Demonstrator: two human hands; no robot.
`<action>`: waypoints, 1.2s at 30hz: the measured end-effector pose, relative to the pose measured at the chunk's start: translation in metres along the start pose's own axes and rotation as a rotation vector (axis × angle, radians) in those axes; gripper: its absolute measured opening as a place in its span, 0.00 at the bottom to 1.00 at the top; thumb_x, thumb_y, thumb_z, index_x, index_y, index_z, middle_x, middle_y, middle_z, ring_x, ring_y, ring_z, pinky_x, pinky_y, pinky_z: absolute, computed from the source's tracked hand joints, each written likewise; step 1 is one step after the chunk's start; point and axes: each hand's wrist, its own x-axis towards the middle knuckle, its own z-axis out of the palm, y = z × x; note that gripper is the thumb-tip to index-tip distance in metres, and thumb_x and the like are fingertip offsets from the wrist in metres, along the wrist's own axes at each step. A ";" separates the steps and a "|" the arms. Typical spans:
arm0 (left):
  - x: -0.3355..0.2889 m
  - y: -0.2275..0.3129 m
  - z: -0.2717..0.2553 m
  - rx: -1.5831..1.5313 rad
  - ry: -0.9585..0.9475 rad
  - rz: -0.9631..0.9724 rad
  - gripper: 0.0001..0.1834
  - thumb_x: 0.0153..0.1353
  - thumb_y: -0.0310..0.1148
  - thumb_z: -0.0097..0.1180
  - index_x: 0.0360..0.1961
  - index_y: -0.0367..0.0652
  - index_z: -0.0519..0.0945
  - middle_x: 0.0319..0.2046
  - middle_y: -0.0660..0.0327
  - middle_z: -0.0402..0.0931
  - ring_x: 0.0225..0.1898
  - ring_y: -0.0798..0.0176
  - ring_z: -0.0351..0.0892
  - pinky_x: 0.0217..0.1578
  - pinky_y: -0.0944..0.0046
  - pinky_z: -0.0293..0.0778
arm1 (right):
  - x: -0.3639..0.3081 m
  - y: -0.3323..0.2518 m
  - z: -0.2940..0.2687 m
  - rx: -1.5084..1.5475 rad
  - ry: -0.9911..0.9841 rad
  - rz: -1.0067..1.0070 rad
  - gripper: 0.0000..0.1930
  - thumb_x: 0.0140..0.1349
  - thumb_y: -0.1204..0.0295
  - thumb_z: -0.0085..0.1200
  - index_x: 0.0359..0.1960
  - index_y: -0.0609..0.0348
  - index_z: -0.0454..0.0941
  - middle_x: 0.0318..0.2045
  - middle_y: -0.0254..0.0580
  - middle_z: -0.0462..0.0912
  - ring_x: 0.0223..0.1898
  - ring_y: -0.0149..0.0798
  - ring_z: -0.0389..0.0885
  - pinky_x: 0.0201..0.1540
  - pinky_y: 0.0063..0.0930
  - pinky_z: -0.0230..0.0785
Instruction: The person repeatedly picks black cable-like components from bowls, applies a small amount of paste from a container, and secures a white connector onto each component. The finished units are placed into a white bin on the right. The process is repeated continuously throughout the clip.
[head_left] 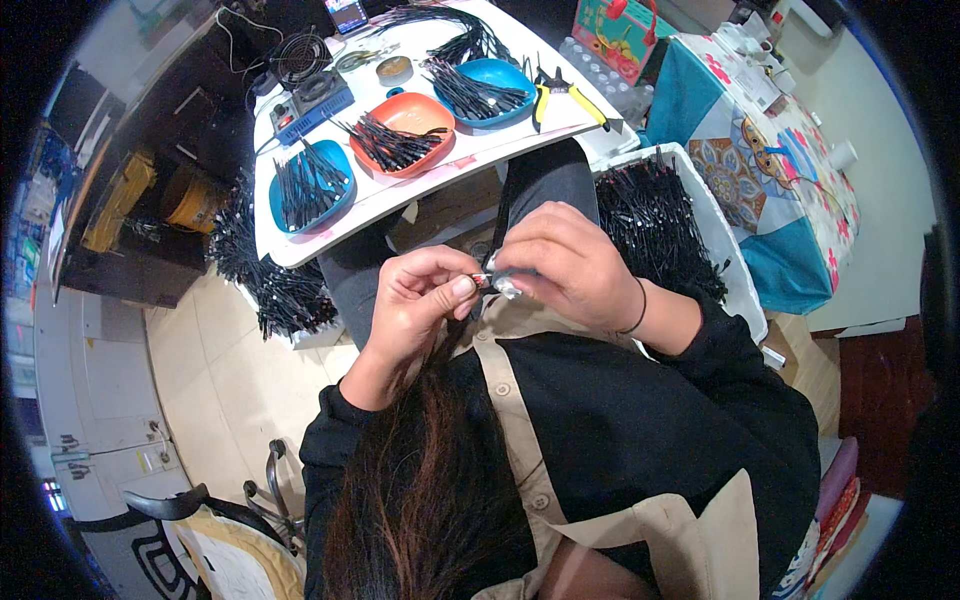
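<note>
Over my lap, my left hand point(425, 300) pinches the end of a short black cable point(483, 281) between thumb and forefinger, with a bit of red showing at its tip. Right against it, my right hand point(570, 262) is closed, its fingertips meeting the left ones. A shiny silver-white bit point(507, 288) shows at the right fingertips; whether it is held or wrapped on a finger I cannot tell. Just beyond the hands, short black cables lie in a left blue dish point(342, 165), an orange dish point(398, 102) and a right blue dish point(515, 72) on the white table.
Yellow-handled wire strippers point(568, 100) lie at the white table's point(300, 250) right edge. Behind the dishes are a blue device point(315, 105), a round tin point(394, 70) and a small fan point(300, 58). A white foam box point(725, 235) of black cables stands right, another cable heap point(270, 270) left.
</note>
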 end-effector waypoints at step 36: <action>0.052 0.058 -0.020 0.095 0.155 0.017 0.08 0.62 0.21 0.55 0.41 0.29 0.79 0.26 0.60 0.77 0.25 0.73 0.73 0.27 0.74 0.70 | 0.070 0.051 0.037 0.595 0.095 0.244 0.11 0.67 0.65 0.48 0.36 0.62 0.66 0.34 0.41 0.68 0.35 0.35 0.65 0.43 0.25 0.61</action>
